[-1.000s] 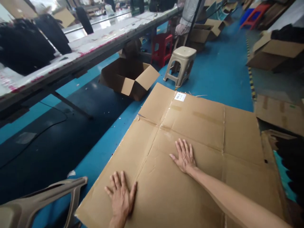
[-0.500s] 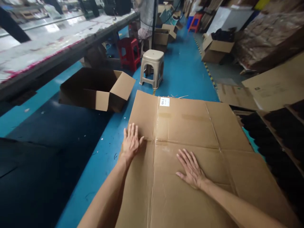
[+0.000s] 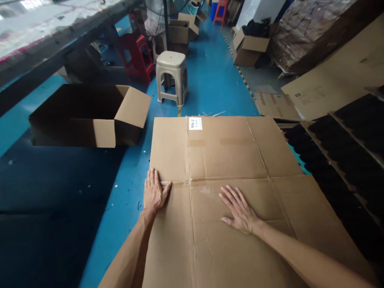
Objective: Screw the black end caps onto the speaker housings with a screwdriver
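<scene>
My left hand [image 3: 154, 193] and right hand [image 3: 240, 212] lie spread flat on the cardboard [image 3: 229, 162]. Beyond it, I see a beige stool [image 3: 171, 66] on blue floor [image 3: 213, 80].

My left hand [image 3: 154, 190] has advanced from the near corner of the cardboard [image 3: 216, 216] to its 9 o'clock edge, at the cross crease [image 3: 180, 182]; fingers now closer together. View turned clockwise: open box [image 3: 64, 134] shifted toward 10 o'clock, beige stool [image 3: 172, 64] from right of 12 to left. Wrapped pile [image 3: 303, 34] has entered between 1 and 2.
</scene>
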Motion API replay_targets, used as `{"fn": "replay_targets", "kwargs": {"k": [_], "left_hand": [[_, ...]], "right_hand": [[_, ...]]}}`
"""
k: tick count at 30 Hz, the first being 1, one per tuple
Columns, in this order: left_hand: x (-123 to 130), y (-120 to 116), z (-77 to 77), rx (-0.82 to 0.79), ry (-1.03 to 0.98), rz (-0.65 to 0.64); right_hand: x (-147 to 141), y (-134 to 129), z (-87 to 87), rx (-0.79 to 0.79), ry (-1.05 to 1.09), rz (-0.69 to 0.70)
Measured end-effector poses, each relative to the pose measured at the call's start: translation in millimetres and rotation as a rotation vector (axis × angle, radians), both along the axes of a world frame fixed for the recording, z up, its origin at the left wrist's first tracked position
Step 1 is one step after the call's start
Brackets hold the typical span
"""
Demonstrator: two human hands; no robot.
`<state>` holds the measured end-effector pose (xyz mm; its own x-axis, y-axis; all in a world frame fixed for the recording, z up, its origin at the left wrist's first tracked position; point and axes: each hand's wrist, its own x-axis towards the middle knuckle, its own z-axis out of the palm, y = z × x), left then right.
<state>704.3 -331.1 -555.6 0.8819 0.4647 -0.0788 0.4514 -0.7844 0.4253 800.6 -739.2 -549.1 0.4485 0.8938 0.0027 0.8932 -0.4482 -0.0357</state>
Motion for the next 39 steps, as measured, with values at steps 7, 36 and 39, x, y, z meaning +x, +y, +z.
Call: {"fn": "replay_targets", "kwargs": {"k": [7,36,39], "left_hand": [[-1,7,-1.2,-0.038,0.02,0.007],[52,-153,42.8,0.117,-0.045,-0.299],[58,-173,40.8,0.2,-0.023,-0.282]], "right_hand": [[-1,0,-1.4,0.003,0.05,-0.026],[23,19,53.0,-0.066,0.296,-0.117],[20,22,52.1,-0.036,0.275,-0.112]]}}
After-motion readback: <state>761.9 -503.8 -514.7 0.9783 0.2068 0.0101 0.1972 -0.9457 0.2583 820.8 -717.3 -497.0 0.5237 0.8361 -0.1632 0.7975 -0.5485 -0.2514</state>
